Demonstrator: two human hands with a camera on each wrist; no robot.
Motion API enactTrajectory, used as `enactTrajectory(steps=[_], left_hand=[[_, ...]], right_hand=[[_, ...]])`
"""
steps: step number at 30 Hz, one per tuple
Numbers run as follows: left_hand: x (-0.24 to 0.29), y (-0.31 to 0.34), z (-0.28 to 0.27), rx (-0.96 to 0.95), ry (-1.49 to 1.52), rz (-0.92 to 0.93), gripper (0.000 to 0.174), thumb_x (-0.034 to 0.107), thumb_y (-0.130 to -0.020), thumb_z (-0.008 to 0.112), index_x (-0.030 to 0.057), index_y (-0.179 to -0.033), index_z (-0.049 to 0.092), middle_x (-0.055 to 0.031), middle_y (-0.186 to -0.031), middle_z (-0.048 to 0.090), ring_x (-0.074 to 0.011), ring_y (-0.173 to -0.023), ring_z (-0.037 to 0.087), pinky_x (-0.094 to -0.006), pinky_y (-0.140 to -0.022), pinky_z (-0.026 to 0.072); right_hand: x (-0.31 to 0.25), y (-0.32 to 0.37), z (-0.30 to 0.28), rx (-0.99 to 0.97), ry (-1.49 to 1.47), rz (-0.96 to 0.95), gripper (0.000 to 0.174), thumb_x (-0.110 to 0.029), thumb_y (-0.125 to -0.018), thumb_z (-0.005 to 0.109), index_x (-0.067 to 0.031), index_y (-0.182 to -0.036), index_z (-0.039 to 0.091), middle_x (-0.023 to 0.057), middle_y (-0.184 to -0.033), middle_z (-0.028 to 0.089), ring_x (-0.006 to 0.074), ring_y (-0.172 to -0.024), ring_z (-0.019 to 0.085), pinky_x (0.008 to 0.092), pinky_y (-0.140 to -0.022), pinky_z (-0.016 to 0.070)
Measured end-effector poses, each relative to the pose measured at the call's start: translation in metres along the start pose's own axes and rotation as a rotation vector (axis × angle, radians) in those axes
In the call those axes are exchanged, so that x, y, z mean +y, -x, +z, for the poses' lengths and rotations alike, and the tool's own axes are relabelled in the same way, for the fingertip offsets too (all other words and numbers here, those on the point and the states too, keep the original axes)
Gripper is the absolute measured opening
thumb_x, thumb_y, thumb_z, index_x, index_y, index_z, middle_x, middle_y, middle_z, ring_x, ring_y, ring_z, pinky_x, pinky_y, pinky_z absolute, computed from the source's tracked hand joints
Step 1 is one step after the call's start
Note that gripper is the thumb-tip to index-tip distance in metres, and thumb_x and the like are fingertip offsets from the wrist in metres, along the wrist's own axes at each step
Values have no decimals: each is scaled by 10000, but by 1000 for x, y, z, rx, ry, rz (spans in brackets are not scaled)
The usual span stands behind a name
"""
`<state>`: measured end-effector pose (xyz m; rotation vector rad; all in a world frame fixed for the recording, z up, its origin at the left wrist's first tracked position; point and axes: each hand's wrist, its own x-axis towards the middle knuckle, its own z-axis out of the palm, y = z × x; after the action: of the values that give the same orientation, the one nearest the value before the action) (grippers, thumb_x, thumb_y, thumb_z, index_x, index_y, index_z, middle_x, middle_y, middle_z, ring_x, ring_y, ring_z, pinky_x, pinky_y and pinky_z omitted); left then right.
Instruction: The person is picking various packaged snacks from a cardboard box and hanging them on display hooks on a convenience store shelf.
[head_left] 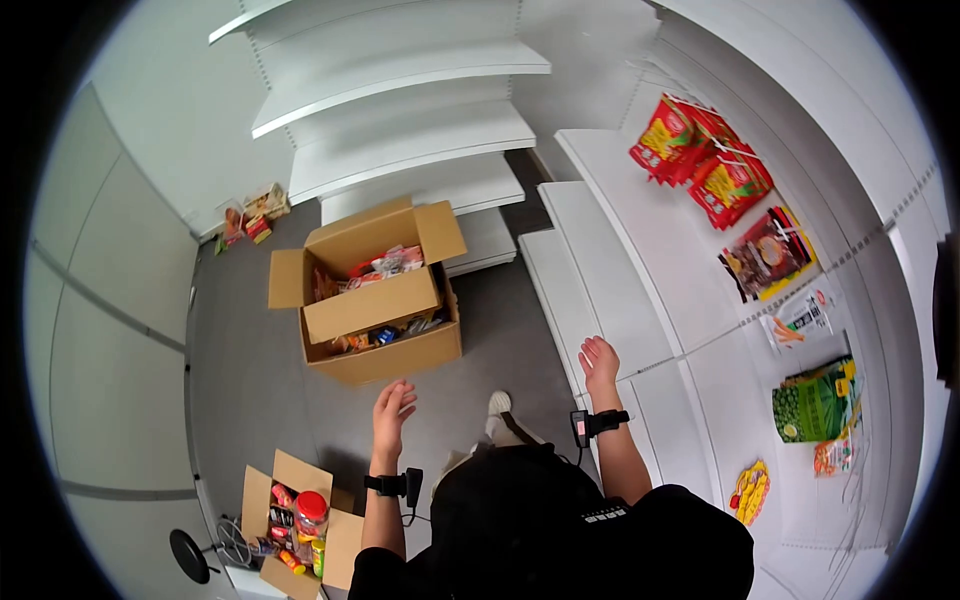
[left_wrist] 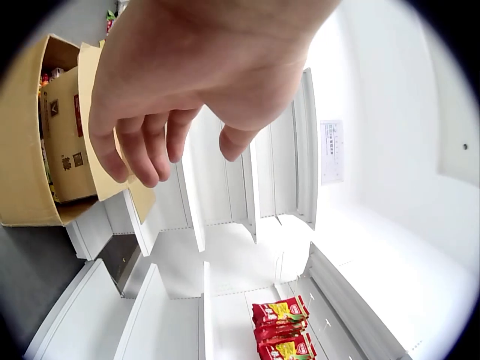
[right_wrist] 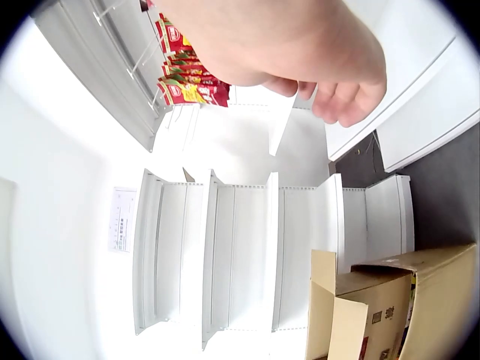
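Both hands are held out in front of the person and hold nothing. The left hand [head_left: 393, 405] is raised near the front of the stacked cardboard boxes [head_left: 372, 310], its fingers loosely bent; the left wrist view shows the left hand [left_wrist: 195, 82] from close up with a gap between thumb and fingers. Beside the right-hand shelving, the right hand [head_left: 599, 360] hangs in the air with relaxed fingers. In the right wrist view the right hand [right_wrist: 315, 60] overlaps the red snack bags [right_wrist: 191, 79] hanging on hooks. Snack packets [head_left: 385, 263] fill the upper box.
White shelves [head_left: 400, 110] stand behind the boxes. Along the right wall hang red bags [head_left: 730, 185], a brown bag [head_left: 768, 252] and green bags [head_left: 815, 402]. A yellow packet [head_left: 750, 491] lies on the right shelf. Another open box [head_left: 343, 548] with jars and packets sits at lower left.
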<state>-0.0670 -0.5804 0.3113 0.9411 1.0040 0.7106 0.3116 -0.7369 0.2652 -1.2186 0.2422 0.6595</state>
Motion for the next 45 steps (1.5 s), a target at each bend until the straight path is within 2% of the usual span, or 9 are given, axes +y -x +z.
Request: enactTrajectory(steps=[3, 6, 11, 18, 25, 29, 32, 41, 45], left_hand=[[-1, -6, -12, 60, 20, -10, 444, 342, -915, 545, 30, -1228, 513, -85, -1120, 605, -163, -964, 573, -332, -855, 453], [5, -16, -21, 121, 21, -11, 448, 347, -913, 547, 31, -1229, 513, -85, -1118, 606, -165, -966, 573, -335, -862, 452], [25, -48, -31, 215, 41, -26, 459, 354, -913, 546, 27, -1233, 510, -87, -1122, 606, -169, -974, 573, -341, -867, 453], [63, -116, -13, 215, 0, -31, 471, 351, -914, 548, 16, -1242, 503, -91, -1130, 604, -175, -991, 575, -334, -865, 454], [84, -170, 1, 231, -40, -80, 477, 361, -922, 526, 23, -1256, 492, -84, -1131, 597, -178, -1000, 568, -338, -878, 448], [93, -185, 3, 283, -57, -96, 467, 363, -927, 510, 35, -1258, 492, -75, -1126, 593, -175, -1003, 562, -339, -883, 445], [95, -191, 3, 326, -62, -110, 463, 363, -925, 510, 40, -1256, 493, -74, -1129, 591, -177, -1003, 562, -340, -882, 445], [91, -192, -5, 401, -43, -157, 461, 357, -923, 506, 36, -1254, 491, -76, -1138, 586, -185, -1014, 560, -354, -892, 440], [86, -189, -14, 413, -43, -157, 477, 367, -914, 517, 30, -1250, 493, -86, -1146, 587, -196, -1020, 562, -355, -892, 441]], right_hand=[[13, -15, 27, -29, 19, 61, 379, -231, -858, 574, -25, -1170, 511, 116, -1114, 584, 222, -1019, 556, 357, -859, 464], [25, -34, 58, -75, 13, 123, 296, -220, -846, 582, -54, -1087, 540, 80, -1035, 607, 184, -937, 572, 334, -802, 465], [39, -65, 124, -139, 56, 188, 290, -218, -842, 582, -68, -1086, 545, 71, -1021, 612, 183, -930, 575, 326, -796, 464], [42, -109, 192, -158, 106, 278, 270, -206, -837, 574, -69, -1069, 557, 61, -1001, 620, 177, -918, 579, 328, -778, 469], [49, -153, 233, -192, 44, 447, 228, -212, -842, 582, -76, -1024, 569, 53, -998, 626, 171, -902, 577, 324, -773, 471], [58, -172, 253, -244, 36, 529, 174, -195, -830, 592, -91, -969, 576, 47, -999, 616, 182, -924, 565, 346, -833, 453], [64, -182, 269, -261, 58, 584, 203, -205, -840, 585, -78, -999, 577, 57, -973, 632, 176, -871, 582, 330, -767, 477], [83, -181, 303, -337, 88, 710, 198, -221, -852, 557, -70, -981, 563, 71, -958, 637, 194, -843, 587, 342, -759, 480], [94, -174, 309, -371, 77, 785, 282, -246, -866, 534, -59, -1074, 504, 114, -999, 638, 218, -859, 594, 352, -761, 480]])
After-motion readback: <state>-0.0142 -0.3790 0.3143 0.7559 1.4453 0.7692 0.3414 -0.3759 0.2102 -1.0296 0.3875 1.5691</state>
